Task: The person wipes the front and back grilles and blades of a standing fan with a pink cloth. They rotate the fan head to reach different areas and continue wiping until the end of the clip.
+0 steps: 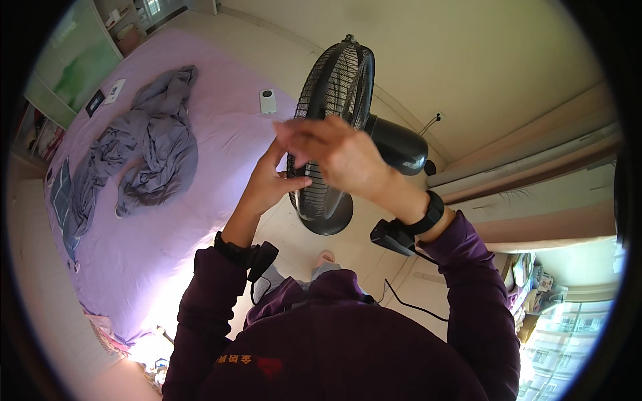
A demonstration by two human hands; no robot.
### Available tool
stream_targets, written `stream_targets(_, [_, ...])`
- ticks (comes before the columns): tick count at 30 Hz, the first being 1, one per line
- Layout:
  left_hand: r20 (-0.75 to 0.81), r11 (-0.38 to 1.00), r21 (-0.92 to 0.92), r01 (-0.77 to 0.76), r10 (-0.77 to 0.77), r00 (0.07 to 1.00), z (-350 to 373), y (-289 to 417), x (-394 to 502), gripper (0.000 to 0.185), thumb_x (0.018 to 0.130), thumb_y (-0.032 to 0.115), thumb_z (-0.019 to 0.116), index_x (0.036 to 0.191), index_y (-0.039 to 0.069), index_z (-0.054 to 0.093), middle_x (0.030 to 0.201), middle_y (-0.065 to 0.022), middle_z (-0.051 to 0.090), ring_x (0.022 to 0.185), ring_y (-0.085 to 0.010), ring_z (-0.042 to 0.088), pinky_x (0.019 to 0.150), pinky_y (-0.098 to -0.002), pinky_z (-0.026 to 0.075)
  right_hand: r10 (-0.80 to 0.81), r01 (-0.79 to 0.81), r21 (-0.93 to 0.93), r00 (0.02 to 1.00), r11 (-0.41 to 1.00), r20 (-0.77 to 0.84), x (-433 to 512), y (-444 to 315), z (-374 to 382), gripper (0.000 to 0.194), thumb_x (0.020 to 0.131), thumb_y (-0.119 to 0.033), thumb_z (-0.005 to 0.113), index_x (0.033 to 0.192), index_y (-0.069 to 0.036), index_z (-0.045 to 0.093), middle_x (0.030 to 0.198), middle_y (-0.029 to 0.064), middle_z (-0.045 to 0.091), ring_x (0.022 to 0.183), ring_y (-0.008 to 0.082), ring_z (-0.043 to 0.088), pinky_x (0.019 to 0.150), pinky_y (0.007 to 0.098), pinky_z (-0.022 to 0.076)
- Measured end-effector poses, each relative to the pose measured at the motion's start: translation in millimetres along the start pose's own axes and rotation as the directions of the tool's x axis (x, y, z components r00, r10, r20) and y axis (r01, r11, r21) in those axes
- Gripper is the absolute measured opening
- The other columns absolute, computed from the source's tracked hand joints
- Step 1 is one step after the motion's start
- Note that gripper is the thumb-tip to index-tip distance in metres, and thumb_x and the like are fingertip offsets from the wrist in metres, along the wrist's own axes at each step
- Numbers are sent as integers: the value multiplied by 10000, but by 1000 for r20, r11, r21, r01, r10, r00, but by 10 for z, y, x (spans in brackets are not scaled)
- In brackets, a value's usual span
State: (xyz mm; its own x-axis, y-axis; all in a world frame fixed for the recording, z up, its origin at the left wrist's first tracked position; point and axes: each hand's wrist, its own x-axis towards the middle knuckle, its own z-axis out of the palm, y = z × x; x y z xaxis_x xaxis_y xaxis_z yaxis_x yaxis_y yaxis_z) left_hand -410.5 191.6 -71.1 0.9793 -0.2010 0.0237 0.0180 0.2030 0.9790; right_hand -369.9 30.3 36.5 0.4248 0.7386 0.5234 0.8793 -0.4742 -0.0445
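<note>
A black standing electric fan (pixel 337 80) rises in front of me, its wire grille seen edge-on. Its dark motor housing (pixel 398 143) juts out to the right, and the round base (pixel 328 220) rests on the floor below. My left hand (pixel 271 178) grips the near side of the grille, with its thumb on the wires. Blurred by motion, my right hand (pixel 343 153) is over the grille close to the left fingers. Whether its fingertips touch the wires or hold something small, I cannot tell.
A bed with a lilac sheet (pixel 225 150) fills the left, bearing a crumpled grey quilt (pixel 160 150) and a white phone (pixel 268 101). Curtains (pixel 531 145) hang at right. A plugged cord (pixel 430 124) meets the wall behind the fan. Black devices with cables are strapped to both wrists.
</note>
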Motion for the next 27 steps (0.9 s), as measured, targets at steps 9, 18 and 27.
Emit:
stream_targets(9, [260, 852, -510, 123, 17, 965, -295, -73, 162, 780, 742, 101, 457, 1479, 104, 199, 1518, -77, 218, 1380, -211, 219, 1043, -394, 292, 54, -54, -95, 999, 994, -8, -365, -304, 144, 395, 608, -28, 656, 998, -89, 672, 1140, -2, 606, 719, 183, 524, 585, 266, 505])
stream_targets(18, [277, 963, -259, 69, 6, 961, -171, 128, 242, 785, 897, 536, 467, 1484, 118, 156, 1514, -148, 205, 1356, -323, 255, 1002, -502, 327, 163, -64, -326, 944, 943, 286, -1401, -902, 571, 317, 701, -140, 613, 1002, -68, 678, 988, -48, 591, 700, 110, 491, 542, 221, 476])
stream_targets(27, [46, 973, 88, -215, 212, 976, 152, 272, 388, 1150, 646, 263, 856, 1438, -33, 78, 1423, -265, 287, 1301, -306, 341, 1059, -369, 305, 653, -564, 375, 447, 736, -611, -790, -164, 151, 401, 725, 57, 596, 1111, -54, 604, 1098, 165, 542, 888, 323, 604, 723, 359, 517])
